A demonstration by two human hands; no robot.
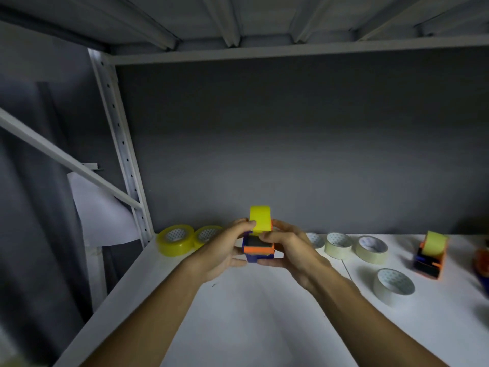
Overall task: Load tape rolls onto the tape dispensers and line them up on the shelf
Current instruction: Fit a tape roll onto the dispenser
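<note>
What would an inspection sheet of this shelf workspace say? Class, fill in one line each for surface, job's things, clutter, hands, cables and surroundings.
Surface: white shelf board, dimly lit.
Job's things: blue and orange dispenser carrying a yellow roll, held above the shelf; loaded dispenser standing at the right; two yellow rolls lying flat at the left; four pale rolls lying flat at the right, one of them nearer the front edge.
Clutter: an orange and blue item cut off by the right edge, cannot tell what.
Hands: left hand and right hand both grip the held dispenser.
Cables: nothing seen.
Surroundings: grey back panel, perforated upright, shelf above, white sheet outside at the left.
</note>
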